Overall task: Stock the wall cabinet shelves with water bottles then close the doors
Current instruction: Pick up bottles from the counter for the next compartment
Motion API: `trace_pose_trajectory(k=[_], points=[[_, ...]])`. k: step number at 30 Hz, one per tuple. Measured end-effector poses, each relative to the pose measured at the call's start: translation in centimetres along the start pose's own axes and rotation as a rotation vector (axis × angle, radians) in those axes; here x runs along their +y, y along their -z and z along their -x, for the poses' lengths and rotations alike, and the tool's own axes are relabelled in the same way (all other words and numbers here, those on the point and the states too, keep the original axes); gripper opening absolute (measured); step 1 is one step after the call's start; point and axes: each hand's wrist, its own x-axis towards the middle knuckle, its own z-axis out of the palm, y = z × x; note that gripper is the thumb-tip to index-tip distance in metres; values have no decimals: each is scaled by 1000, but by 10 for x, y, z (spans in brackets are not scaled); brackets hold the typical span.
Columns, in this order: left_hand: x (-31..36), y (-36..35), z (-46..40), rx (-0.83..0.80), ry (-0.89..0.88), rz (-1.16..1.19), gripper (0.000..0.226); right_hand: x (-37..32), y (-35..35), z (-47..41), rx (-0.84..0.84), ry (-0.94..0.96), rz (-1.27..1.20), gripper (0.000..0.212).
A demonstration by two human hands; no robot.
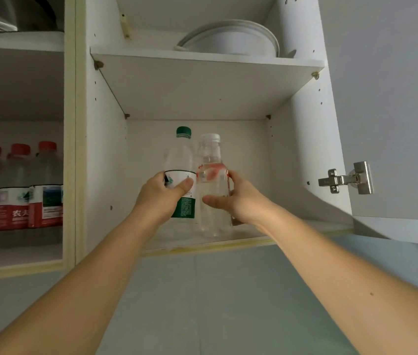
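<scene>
Both arms reach up into the open white wall cabinet, each of the hands wrapped around a bottle. The left hand grips a clear plastic water bottle with a green cap and green-and-white label around its middle, thumb across the label. The right hand holds a clear plastic water bottle with a white cap and red-printed label, fingers curled behind it and thumb in front. The two bottles stand upright, touching side by side, on or just above the lower shelf near its front edge; whether their bases rest on it I cannot tell.

On the shelf above sits a stack of white round plates. The grey cabinet door stands swung open to the right, its metal hinge showing.

In the neighbouring compartment to the left, a row of clear red-capped water bottles with red-and-white labels stands close together on a shelf.
</scene>
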Motion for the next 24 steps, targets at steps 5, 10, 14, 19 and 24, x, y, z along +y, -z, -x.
trace_pose_trajectory(k=[5, 10, 14, 19, 24], points=[[0, -9, -6, 47, -11, 4, 22, 3, -7, -11, -10, -34, 3, 66], [-9, -7, 0, 130, -49, 0, 26, 3, -9, -16, -27, -52, 19, 67], [-17, -6, 1, 182, -63, -8, 30, 6, -8, -17, -24, -58, 29, 59], [-19, -12, -9, 182, 1, -52, 34, 5, -8, -16, -30, -73, 21, 64], [-21, -17, -15, 182, 60, -42, 41, 4, -9, -16, -27, -80, 1, 72]])
